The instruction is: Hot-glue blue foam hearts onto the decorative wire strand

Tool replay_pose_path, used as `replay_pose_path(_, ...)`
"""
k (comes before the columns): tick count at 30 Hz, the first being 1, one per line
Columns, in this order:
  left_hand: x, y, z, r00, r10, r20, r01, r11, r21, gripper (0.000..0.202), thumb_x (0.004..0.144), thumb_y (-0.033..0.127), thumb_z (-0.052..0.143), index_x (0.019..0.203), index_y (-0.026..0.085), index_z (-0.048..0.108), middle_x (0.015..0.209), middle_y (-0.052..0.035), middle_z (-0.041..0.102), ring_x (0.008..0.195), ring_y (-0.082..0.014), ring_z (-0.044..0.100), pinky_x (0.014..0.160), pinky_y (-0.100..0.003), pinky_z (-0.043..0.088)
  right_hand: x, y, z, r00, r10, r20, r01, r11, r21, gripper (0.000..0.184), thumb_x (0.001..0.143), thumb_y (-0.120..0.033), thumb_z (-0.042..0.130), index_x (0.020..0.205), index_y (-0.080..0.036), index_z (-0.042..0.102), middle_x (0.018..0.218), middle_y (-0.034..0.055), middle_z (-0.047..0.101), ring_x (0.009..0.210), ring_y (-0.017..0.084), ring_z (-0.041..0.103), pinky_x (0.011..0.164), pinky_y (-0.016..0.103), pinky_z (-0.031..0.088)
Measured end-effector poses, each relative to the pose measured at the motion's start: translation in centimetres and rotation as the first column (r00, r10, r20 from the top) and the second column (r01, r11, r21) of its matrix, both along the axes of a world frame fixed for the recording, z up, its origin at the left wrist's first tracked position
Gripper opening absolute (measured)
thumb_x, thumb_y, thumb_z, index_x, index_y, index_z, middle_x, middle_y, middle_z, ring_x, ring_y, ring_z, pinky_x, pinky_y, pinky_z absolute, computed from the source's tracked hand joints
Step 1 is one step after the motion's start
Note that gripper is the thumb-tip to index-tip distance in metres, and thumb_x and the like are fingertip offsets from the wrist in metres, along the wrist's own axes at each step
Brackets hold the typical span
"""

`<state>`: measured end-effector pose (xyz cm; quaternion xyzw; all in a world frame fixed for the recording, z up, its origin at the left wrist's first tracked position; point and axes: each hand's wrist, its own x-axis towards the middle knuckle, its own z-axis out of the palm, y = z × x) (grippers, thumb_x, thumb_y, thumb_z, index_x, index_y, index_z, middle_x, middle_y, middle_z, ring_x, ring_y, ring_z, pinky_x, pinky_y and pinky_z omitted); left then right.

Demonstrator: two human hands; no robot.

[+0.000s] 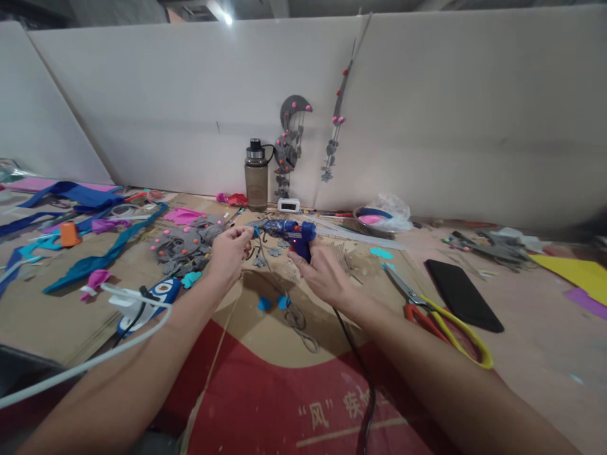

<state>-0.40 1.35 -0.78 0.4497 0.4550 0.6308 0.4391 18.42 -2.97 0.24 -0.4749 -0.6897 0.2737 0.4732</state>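
My right hand [320, 268] is wrapped round the handle of a blue hot glue gun [289, 230], whose nozzle points left. Its dark cable [358, 360] runs down toward me. In front of the nozzle, my left hand [232, 253] pinches a small blue felt piece [257, 232] between thumb and fingers. A grey cord [270, 268] hangs down from around that piece; whether nozzle and felt touch I cannot tell. Lower along the cord, two blue felt pieces [264, 304] lie on the cardboard, and the cord ends in a loose coil [298, 322].
Open yellow-and-red scissors [427, 306] and a black phone [462, 294] lie to the right. A power strip [156, 303] with a white plug sits left, near grey felt decorations [184, 246]. Behind stand a bottle [257, 180], a small white clock [288, 205] and a bowl [363, 221].
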Motion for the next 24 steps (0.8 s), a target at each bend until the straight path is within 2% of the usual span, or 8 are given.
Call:
replay_pose_path(3, 0.04, -0.06, 0.0, 1.0, -0.003, 0.0, 0.003, 1.0, 0.01, 0.024, 0.064, 0.033, 0.071, 0.064, 0.015, 0.055, 0.047, 0.0058, 0.044, 0.04, -0.0044, 0.035, 0.039, -0.018, 0.02, -0.16, -0.03, 0.02, 0.987, 0.025, 0.158, -0.04, 0.995, 0.091, 0.019, 0.085, -0.035, 0.05, 0.088, -0.02, 0.061, 0.084, 0.008, 0.063, 0.079, 0.024, 0.056, 0.079, 0.038, 0.042)
replay_pose_path(7, -0.04, -0.02, -0.15, 1.0, -0.001, -0.024, 0.002, 1.0, 0.018, 0.025, 0.065, 0.035, 0.071, 0.067, 0.014, 0.057, 0.048, 0.0055, 0.046, 0.041, -0.0048, 0.036, 0.039, -0.018, 0.022, -0.33, -0.15, -0.01, 0.966, 0.002, 0.257, -0.047, 0.984, 0.17, 0.023, 0.089, -0.029, 0.044, 0.099, -0.017, 0.06, 0.092, 0.0097, 0.064, 0.087, 0.023, 0.059, 0.08, 0.035, 0.044)
replay_pose_path(16, 0.06, -0.07, -0.19, 0.997, 0.027, -0.07, -0.024, 0.999, 0.035, 0.024, 0.065, 0.035, 0.069, 0.067, 0.014, 0.058, 0.047, 0.0059, 0.044, 0.04, -0.0044, 0.035, 0.039, -0.018, 0.021, -0.46, -0.26, -0.55, 0.941, -0.055, 0.335, -0.005, 0.984, 0.176, 0.03, 0.088, -0.025, 0.046, 0.115, -0.016, 0.053, 0.097, 0.0108, 0.066, 0.087, 0.022, 0.062, 0.076, 0.032, 0.047)
replay_pose_path(24, 0.16, -0.17, -0.07, 0.997, 0.028, -0.073, -0.025, 0.999, 0.039, 0.022, 0.065, 0.033, 0.068, 0.067, 0.014, 0.059, 0.047, 0.0057, 0.044, 0.04, -0.0047, 0.035, 0.039, -0.018, 0.021, -0.59, -0.39, -0.58, 0.937, -0.085, 0.338, 0.025, 0.984, 0.179, 0.03, 0.088, -0.026, 0.045, 0.114, -0.016, 0.053, 0.096, 0.0114, 0.066, 0.086, 0.023, 0.062, 0.074, 0.033, 0.047)
